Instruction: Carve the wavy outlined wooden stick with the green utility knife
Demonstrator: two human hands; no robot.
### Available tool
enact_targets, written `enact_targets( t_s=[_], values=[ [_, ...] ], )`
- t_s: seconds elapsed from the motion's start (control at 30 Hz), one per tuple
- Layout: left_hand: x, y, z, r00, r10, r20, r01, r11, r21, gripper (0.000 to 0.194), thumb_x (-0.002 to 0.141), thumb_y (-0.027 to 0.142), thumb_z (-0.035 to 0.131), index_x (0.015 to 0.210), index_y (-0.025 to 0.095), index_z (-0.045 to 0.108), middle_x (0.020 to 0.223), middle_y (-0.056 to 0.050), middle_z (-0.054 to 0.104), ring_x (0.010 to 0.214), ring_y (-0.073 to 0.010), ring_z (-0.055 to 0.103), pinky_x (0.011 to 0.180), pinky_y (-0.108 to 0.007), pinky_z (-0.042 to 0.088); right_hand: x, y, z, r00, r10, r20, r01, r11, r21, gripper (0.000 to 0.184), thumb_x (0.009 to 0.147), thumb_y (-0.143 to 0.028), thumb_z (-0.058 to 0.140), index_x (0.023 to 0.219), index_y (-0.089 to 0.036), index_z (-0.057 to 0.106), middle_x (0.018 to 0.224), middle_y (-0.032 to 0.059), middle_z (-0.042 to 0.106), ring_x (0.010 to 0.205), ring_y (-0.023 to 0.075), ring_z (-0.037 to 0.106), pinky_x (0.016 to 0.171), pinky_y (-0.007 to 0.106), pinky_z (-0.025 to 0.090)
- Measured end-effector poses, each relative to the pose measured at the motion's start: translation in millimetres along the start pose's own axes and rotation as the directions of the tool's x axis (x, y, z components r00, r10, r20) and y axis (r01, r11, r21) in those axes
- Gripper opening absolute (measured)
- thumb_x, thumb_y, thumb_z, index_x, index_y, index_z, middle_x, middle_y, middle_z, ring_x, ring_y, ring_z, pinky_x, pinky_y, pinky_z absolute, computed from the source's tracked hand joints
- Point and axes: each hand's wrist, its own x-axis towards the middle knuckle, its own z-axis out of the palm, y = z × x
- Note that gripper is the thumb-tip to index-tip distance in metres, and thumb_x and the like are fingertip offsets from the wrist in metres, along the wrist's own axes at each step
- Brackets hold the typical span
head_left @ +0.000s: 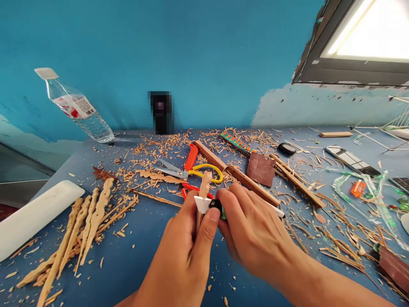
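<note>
My left hand (187,245) is closed around a small strip of carved wood (205,183), its notched upper end sticking up past the fingers. In my right hand (252,221) is a knife (203,205) with a short pale blade and a black and green handle. The blade lies across the wood, and my left thumb presses against the knife near the blade's base. Just beyond the hands are yellow-and-red-handled scissors (179,171), partly hidden, and a long wooden bar (238,172). A brown sandpaper piece (261,169) lies to the right.
Carved wooden strips (92,221) are piled at left beside a long white object (41,219). A water bottle (78,108) leans at the back left. Wood shavings (166,145) litter the blue table. An orange lighter (358,188) and a black oval item (286,149) lie at right.
</note>
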Motion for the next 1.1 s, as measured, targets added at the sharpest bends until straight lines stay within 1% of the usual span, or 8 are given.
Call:
enact_targets(
  t_s=[0.2, 0.37, 0.5, 0.6, 0.7, 0.83, 0.97, 1.1],
  values=[
    [-1.6, -23.5, 8.0, 0.979, -0.198, -0.049, 0.193, 0.977, -0.094, 0.057, 0.102, 0.084, 0.055, 0.098, 0.028, 0.046, 0.059, 0.015, 0.021, 0.042, -0.0081, 0.016, 0.036, -0.021, 0.02, -3.1, -1.4, 15.2, 0.998, 0.068, 0.019, -0.063, 0.982, -0.176, 0.018, 0.108, -0.012, 0.049, 0.122, -0.019, 0.058, 0.093, 0.0101, 0.068, 0.074, 0.0277, 0.061, 0.064, 0.041, 0.045],
    [9.5, -7.0, 0.0, 0.962, -0.253, 0.105, 0.274, 0.908, -0.317, 0.062, 0.093, 0.077, 0.075, 0.098, 0.03, 0.035, 0.059, 0.017, 0.029, 0.045, -0.0047, 0.01, 0.035, -0.012, 0.018, 2.5, 13.9, 12.7, 0.993, 0.056, 0.106, -0.073, 0.983, 0.169, 0.016, 0.115, -0.022, 0.043, 0.121, -0.02, 0.058, 0.102, 0.01, 0.071, 0.081, 0.0246, 0.065, 0.066, 0.037, 0.047],
    [6.0, 4.4, -15.2, 0.938, -0.262, 0.229, 0.343, 0.8, -0.492, 0.058, 0.088, 0.062, 0.086, 0.11, 0.032, 0.042, 0.069, 0.014, 0.045, 0.047, -0.0021, 0.015, 0.037, -0.007, 0.019, 8.8, 24.6, -4.8, 0.954, 0.101, 0.283, -0.278, 0.657, 0.7, 0.016, 0.116, -0.038, 0.052, 0.122, -0.024, 0.058, 0.102, 0.0041, 0.072, 0.082, 0.0178, 0.065, 0.071, 0.031, 0.052],
    [3.2, 6.0, -22.7, 0.939, -0.251, 0.237, 0.343, 0.755, -0.559, 0.04, 0.097, 0.051, 0.082, 0.11, 0.029, 0.051, 0.074, 0.011, 0.048, 0.048, -0.0016, 0.016, 0.037, -0.005, 0.022, 6.9, 26.7, -13.5, 0.904, 0.115, 0.411, -0.421, 0.405, 0.812, 0.013, 0.114, -0.038, 0.058, 0.121, -0.027, 0.055, 0.092, -0.0017, 0.065, 0.068, 0.0127, 0.054, 0.059, 0.025, 0.047],
    [3.3, 5.5, -25.4, 0.938, -0.261, 0.228, 0.346, 0.734, -0.584, 0.035, 0.1, 0.047, 0.08, 0.096, 0.024, 0.053, 0.073, 0.009, 0.045, 0.05, -0.0028, 0.02, 0.037, -0.006, 0.028, 1.7, 28.8, -13.4, 0.889, 0.163, 0.428, -0.458, 0.315, 0.831, 0.015, 0.116, -0.044, 0.057, 0.117, -0.029, 0.054, 0.088, -0.0034, 0.06, 0.066, 0.0121, 0.054, 0.055, 0.025, 0.045],
    [4.9, 5.5, -25.2, 0.915, -0.249, 0.318, 0.399, 0.676, -0.619, 0.043, 0.104, 0.051, 0.075, 0.087, 0.022, 0.048, 0.068, 0.009, 0.041, 0.047, -0.0014, 0.016, 0.037, -0.005, 0.024, 0.4, 31.9, -11.5, 0.881, 0.262, 0.393, -0.466, 0.339, 0.817, 0.023, 0.117, -0.051, 0.057, 0.113, -0.028, 0.057, 0.085, -0.0032, 0.069, 0.069, 0.0124, 0.065, 0.06, 0.025, 0.05],
    [5.3, 5.6, -24.1, 0.906, -0.236, 0.351, 0.414, 0.665, -0.622, 0.045, 0.104, 0.052, 0.075, 0.086, 0.022, 0.046, 0.067, 0.01, 0.041, 0.046, 0.0001, 0.011, 0.037, -0.004, 0.021, 4.2, 31.2, -16.7, 0.857, 0.209, 0.472, -0.516, 0.329, 0.791, 0.034, 0.119, -0.055, 0.049, 0.103, -0.026, 0.058, 0.079, -0.0047, 0.068, 0.063, 0.0092, 0.062, 0.055, 0.022, 0.046],
    [4.4, 4.2, -25.0, 0.889, -0.276, 0.366, 0.452, 0.655, -0.606, 0.04, 0.101, 0.053, 0.079, 0.095, 0.025, 0.051, 0.067, 0.011, 0.044, 0.047, -0.0008, 0.015, 0.038, -0.004, 0.024, 6.2, 30.9, -21.2, 0.886, 0.201, 0.418, -0.459, 0.509, 0.729, 0.034, 0.121, -0.057, 0.044, 0.11, -0.027, 0.057, 0.068, -0.0091, 0.059, 0.053, 0.0083, 0.05, 0.05, 0.025, 0.035]
  ],
)
